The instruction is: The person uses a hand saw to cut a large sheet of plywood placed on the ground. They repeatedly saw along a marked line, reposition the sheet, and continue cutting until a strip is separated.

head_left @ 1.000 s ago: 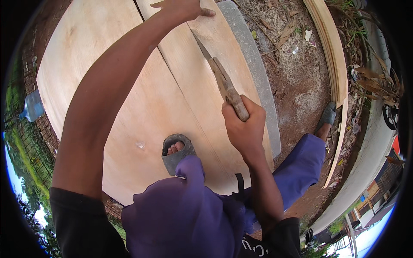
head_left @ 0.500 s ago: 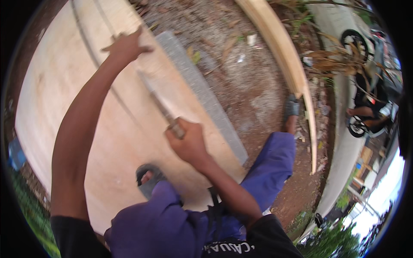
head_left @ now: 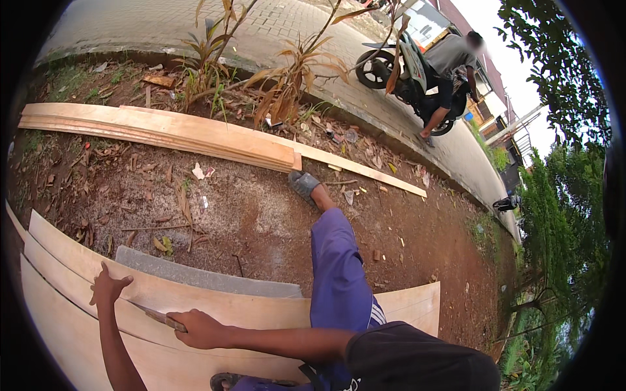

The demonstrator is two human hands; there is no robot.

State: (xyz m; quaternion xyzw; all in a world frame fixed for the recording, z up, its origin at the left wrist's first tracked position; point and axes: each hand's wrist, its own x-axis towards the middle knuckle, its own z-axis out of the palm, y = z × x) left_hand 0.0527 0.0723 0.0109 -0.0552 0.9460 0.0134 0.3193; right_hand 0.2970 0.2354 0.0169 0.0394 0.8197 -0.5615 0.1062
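A pale plywood sheet [head_left: 274, 309] lies low in front of me, with long cuts or gaps running along its left part. My left hand [head_left: 109, 287] rests on it with fingers spread, beside one of these gaps. Closed around the handle of a hand saw [head_left: 155, 315], my right hand [head_left: 202, 329] is just right of the left one. The narrow blade, seen nearly edge-on, points toward the left hand and meets the sheet along the line of a gap. How deep the blade sits is hidden.
A grey slab [head_left: 208, 274] shows beyond the sheet's far edge. Stacked wooden strips [head_left: 195, 137] lie on the soil, touching or near my sandalled foot [head_left: 303, 186]. Dry plants [head_left: 303, 78] line the paved path, where a person [head_left: 450, 58] sits on a motorbike [head_left: 398, 72].
My view has swung toward the right, bringing the strips, path and motorbike further in. Left hand stays spread on the sheet; the right still holds the saw, its blade now nearer the left hand.
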